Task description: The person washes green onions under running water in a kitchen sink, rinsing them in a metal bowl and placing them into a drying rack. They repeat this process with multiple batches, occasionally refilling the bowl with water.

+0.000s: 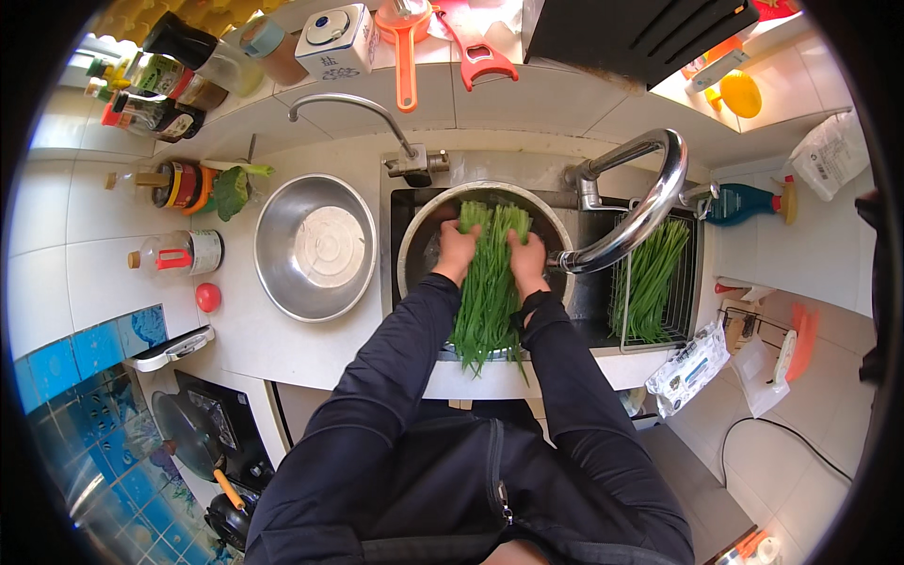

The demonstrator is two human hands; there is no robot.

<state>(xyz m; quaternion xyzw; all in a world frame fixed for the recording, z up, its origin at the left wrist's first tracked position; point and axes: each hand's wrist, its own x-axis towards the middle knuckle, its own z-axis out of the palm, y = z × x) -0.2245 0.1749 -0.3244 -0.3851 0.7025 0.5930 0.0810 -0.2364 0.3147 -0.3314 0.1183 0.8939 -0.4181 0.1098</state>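
Note:
My left hand [456, 251] and my right hand [528, 259] grip a large bunch of long green chives [487, 296] from either side, near the pale stem ends. The bunch lies across a round metal basin [407, 244] set in the sink, and its leafy tips hang over the basin's near rim. Whatever is under the chives in the basin is mostly hidden. To the right, more chives [653, 282] rest in a wire rack [624, 311] over the sink's other side.
A stainless steel bowl [314, 247] stands on the counter at left. The large chrome faucet [635, 233] arches beside my right hand, and a thinner tap [353, 101] rises behind. Broccoli [232, 194], bottles [180, 252] and a red round object [207, 297] line the left wall.

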